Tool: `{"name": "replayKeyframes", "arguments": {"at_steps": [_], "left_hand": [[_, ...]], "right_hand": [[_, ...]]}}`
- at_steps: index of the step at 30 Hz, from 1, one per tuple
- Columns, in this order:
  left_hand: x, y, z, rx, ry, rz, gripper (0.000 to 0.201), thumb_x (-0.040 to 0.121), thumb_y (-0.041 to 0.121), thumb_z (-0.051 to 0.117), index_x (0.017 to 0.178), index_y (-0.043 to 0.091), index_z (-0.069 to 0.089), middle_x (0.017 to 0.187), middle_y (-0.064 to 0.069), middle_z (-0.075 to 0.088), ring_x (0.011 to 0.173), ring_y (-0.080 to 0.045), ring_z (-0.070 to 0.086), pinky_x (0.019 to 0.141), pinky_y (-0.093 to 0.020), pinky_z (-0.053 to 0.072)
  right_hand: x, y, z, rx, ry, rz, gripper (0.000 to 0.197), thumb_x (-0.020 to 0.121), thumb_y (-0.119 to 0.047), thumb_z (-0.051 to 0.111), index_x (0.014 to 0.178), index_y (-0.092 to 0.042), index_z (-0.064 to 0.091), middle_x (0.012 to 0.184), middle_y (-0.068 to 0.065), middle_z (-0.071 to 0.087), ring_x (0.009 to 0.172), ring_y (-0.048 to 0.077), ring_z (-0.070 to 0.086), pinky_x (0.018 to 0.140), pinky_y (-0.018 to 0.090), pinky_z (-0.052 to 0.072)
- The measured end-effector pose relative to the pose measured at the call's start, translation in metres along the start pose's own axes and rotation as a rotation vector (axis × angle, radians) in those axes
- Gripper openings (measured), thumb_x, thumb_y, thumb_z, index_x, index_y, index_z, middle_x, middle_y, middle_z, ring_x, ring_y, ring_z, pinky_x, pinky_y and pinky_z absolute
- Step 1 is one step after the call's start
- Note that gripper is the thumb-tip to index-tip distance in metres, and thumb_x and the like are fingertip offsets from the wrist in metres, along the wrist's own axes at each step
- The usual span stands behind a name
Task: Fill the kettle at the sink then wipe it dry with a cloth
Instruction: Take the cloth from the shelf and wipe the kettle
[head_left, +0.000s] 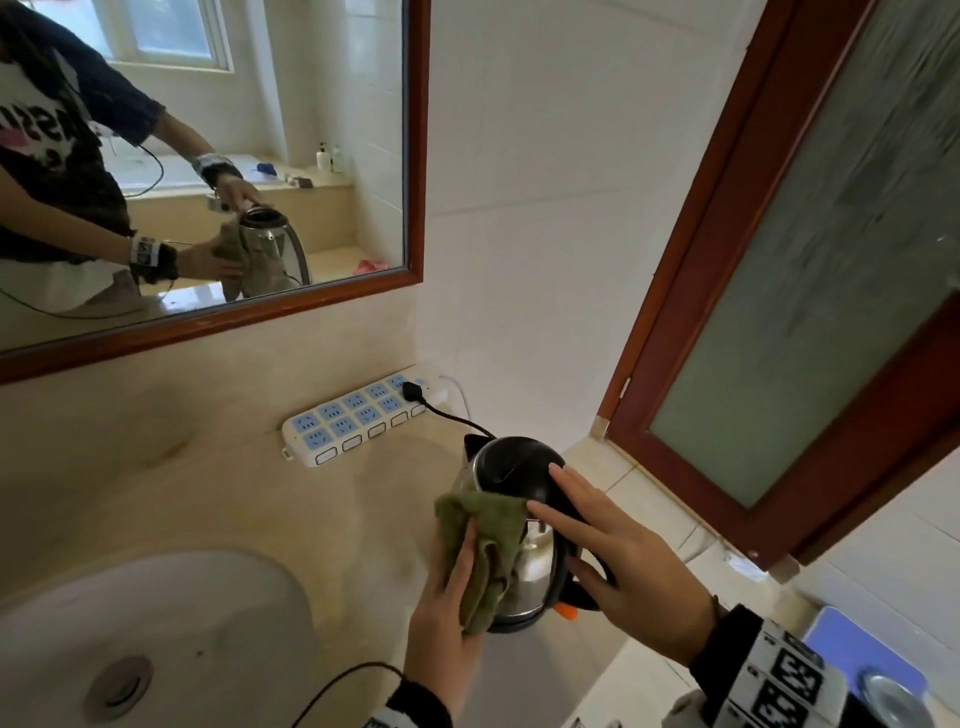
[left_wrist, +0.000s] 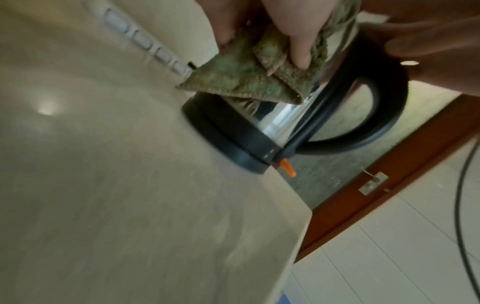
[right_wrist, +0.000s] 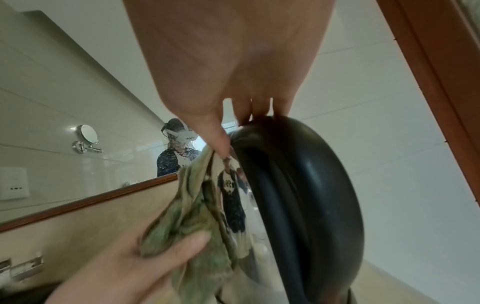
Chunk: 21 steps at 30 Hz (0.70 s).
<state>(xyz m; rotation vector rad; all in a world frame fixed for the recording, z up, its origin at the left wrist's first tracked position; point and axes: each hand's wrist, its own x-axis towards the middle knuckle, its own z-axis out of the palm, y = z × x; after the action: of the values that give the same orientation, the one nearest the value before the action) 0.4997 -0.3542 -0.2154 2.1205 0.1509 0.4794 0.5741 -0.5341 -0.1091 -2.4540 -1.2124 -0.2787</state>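
A steel kettle (head_left: 535, 566) with a black lid, handle and base stands on the beige counter (head_left: 311, 493), to the right of the sink. My left hand (head_left: 449, 592) holds a bunched green cloth (head_left: 488, 545) against the kettle's left side. In the left wrist view the cloth (left_wrist: 241, 78) hangs over the kettle (left_wrist: 233, 131); in the right wrist view my thumb lies across the cloth (right_wrist: 192, 222). My right hand (head_left: 608, 535) rests with straight fingers on the lid and the top of the handle (right_wrist: 311, 195). An orange switch (head_left: 566, 610) sticks out at the base.
A white sink basin (head_left: 156, 623) lies at the lower left. A white and blue power strip (head_left: 358, 415) with a black plug and cord lies behind the kettle. A mirror (head_left: 208, 156) hangs above; a wooden door with frosted glass (head_left: 805, 312) stands right. The counter edge is just right of the kettle.
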Motion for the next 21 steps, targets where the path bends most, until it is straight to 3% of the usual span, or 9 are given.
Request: {"name": "replayKeyframes", "arguments": {"at_steps": [2, 4, 6, 8, 10, 12, 16, 19, 21], "left_hand": [[-0.012, 0.000, 0.003, -0.170, 0.003, -0.290, 0.072, 0.080, 0.005, 0.067, 0.139, 0.022, 0.029, 0.141, -0.010, 0.045, 0.121, -0.014, 0.047, 0.089, 0.004, 0.029], [-0.017, -0.005, 0.002, -0.295, -0.005, -0.420, 0.063, 0.082, -0.003, 0.062, 0.136, 0.012, 0.034, 0.134, -0.016, 0.051, 0.116, -0.014, 0.050, 0.087, 0.003, 0.033], [-0.006, -0.003, -0.009, -0.403, 0.017, -0.436, 0.051, 0.086, -0.009, 0.050, 0.131, 0.014, 0.040, 0.128, -0.019, 0.055, 0.097, -0.005, 0.061, 0.092, -0.011, 0.041], [0.017, 0.013, -0.027, -0.423, 0.060, -0.362, 0.045, 0.089, -0.012, 0.044, 0.119, 0.021, 0.052, 0.117, -0.007, 0.059, 0.085, 0.005, 0.062, 0.088, -0.015, 0.046], [0.043, 0.038, -0.047, -0.425, 0.025, -0.242, 0.054, 0.088, -0.009, 0.046, 0.124, 0.031, 0.044, 0.111, 0.012, 0.056, 0.095, 0.006, 0.056, 0.092, -0.013, 0.043], [0.064, 0.053, -0.056, -0.322, -0.039, -0.153, 0.057, 0.089, -0.006, 0.047, 0.133, 0.029, 0.036, 0.110, 0.017, 0.052, 0.099, 0.004, 0.052, 0.093, -0.008, 0.039], [0.066, 0.041, -0.056, -0.207, -0.092, -0.344, 0.042, 0.091, 0.000, 0.042, 0.130, 0.014, 0.048, 0.107, -0.004, 0.058, 0.102, -0.020, 0.055, 0.087, -0.023, 0.042], [0.043, 0.014, -0.051, -0.178, -0.223, -0.557, 0.020, 0.090, 0.003, 0.047, 0.103, 0.009, 0.060, 0.092, -0.007, 0.060, 0.086, -0.022, 0.058, 0.074, -0.025, 0.041], [0.030, 0.005, -0.052, -0.137, -0.316, -0.551, 0.017, 0.089, 0.004, 0.049, 0.099, 0.013, 0.060, 0.091, -0.008, 0.059, 0.091, -0.026, 0.060, 0.075, -0.025, 0.041]], "right_hand": [[-0.001, -0.001, 0.000, 0.024, 0.012, 0.016, 0.055, 0.086, -0.029, 0.042, 0.142, -0.031, 0.042, 0.156, -0.007, 0.030, 0.146, -0.006, 0.009, 0.114, 0.019, 0.027], [0.000, -0.002, -0.001, 0.032, 0.000, 0.031, 0.056, 0.086, -0.031, 0.040, 0.142, -0.031, 0.041, 0.156, -0.009, 0.029, 0.145, 0.001, 0.019, 0.112, 0.023, 0.035], [0.000, -0.001, -0.006, 0.037, -0.021, 0.031, 0.056, 0.086, -0.031, 0.041, 0.143, -0.035, 0.039, 0.157, -0.012, 0.027, 0.144, 0.007, 0.025, 0.112, 0.021, 0.035], [0.003, -0.001, -0.012, 0.050, -0.033, 0.027, 0.060, 0.087, -0.027, 0.045, 0.144, -0.039, 0.031, 0.157, -0.022, 0.019, 0.145, 0.003, 0.024, 0.113, 0.014, 0.027], [0.007, -0.003, -0.019, 0.072, -0.047, 0.048, 0.069, 0.087, -0.023, 0.049, 0.145, -0.046, 0.019, 0.153, -0.038, 0.005, 0.144, -0.009, 0.013, 0.113, 0.005, 0.016], [0.011, -0.007, -0.026, 0.096, -0.038, 0.065, 0.068, 0.087, -0.021, 0.050, 0.145, -0.048, 0.025, 0.154, -0.036, 0.007, 0.141, -0.020, 0.004, 0.111, -0.003, 0.010], [0.013, -0.013, -0.031, 0.108, -0.049, 0.074, 0.060, 0.088, -0.024, 0.048, 0.145, -0.038, 0.034, 0.157, -0.023, 0.014, 0.144, -0.012, 0.006, 0.110, -0.005, 0.009], [0.008, -0.017, -0.027, 0.105, -0.083, 0.099, 0.060, 0.087, -0.026, 0.048, 0.143, -0.039, 0.033, 0.155, -0.025, 0.011, 0.143, -0.006, 0.016, 0.107, -0.008, 0.008], [0.005, -0.018, -0.024, 0.117, -0.097, 0.116, 0.060, 0.086, -0.024, 0.049, 0.143, -0.037, 0.036, 0.155, -0.022, 0.014, 0.141, -0.003, 0.023, 0.104, -0.010, 0.012]]}}
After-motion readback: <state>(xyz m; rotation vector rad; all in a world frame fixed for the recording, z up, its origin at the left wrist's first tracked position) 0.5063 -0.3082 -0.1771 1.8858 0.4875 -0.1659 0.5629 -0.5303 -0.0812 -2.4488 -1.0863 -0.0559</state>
